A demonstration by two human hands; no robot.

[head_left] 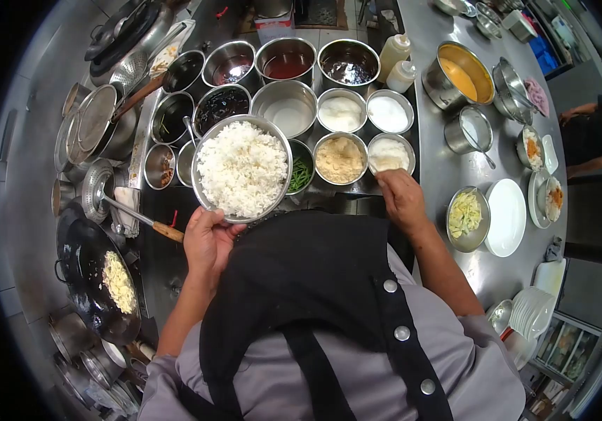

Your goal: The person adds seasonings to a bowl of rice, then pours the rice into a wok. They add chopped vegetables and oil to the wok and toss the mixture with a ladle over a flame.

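Observation:
My left hand [210,237] grips the near rim of a metal bowl of white rice [242,168], held up over the rows of seasoning containers. My right hand [400,198] is at the near edge of a small metal container of white powder [389,154], its fingers drawn together; whether they pinch anything is too small to tell. Beside that container stand one of tan powder [341,159] and, partly behind the rice bowl, one of chopped greens [301,168].
A black wok [97,274] with cooked egg [118,282] lies at the left, a wooden-handled ladle [139,216] near it. On the right counter are a bowl of shredded cabbage [465,215], a white oval plate [505,217] and a pot of orange liquid [461,76]. Another person's arm [582,112] shows far right.

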